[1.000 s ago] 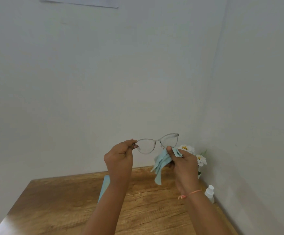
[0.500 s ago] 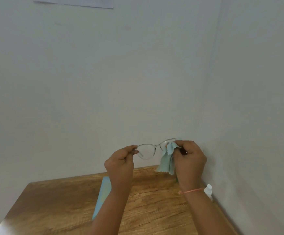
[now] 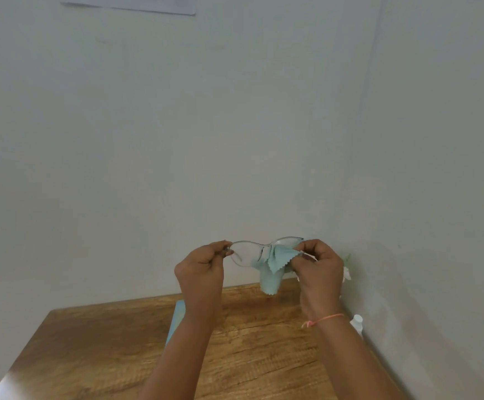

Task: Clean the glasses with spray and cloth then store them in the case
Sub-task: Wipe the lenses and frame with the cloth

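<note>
- While both hands are up over the far edge of the bench (image 3: 263,356), the glasses (image 3: 245,254) hang in the air between them, in front of the back wall and clear of the wood.
- At the frame's left end the left grip (image 3: 201,272) is clenched on the glasses. Thumb + forefinger pinch the corner, other fingers curl in under.
- At the other end the right grip (image 3: 318,272) is grasping the cloth (image 3: 272,272) against the right lens, fingers curled. The pinch hides that end of the frame, so exact contact w/ the lens can't be told.
- Glasses: clear frame, right side a bit higher than left. Left lens is bare, right lens is partly behind the cloth.
- Cloth: pale teal w/ a zigzag-cut edge. One corner folds over the front near the bridge, and the rest dangles below the frame, w/ its lowest tip in front of the bench's back edge.
- A pale blue flat item (image 3: 175,319) lies on the bench, partly hidden by the left forearm; can't tell what it is.
- A white bottle (image 3: 357,323) w/ a white cap stands at the bench's right edge, next to the side wall.
- White flowers (image 3: 347,274) peek out behind the right grip, in the corner.
- An orange string (image 3: 323,319) circles the right wrist, loose ends on the inner side.
- A sheet of paper (image 3: 136,5) is on the back wall, cut off at the top of view.
</note>
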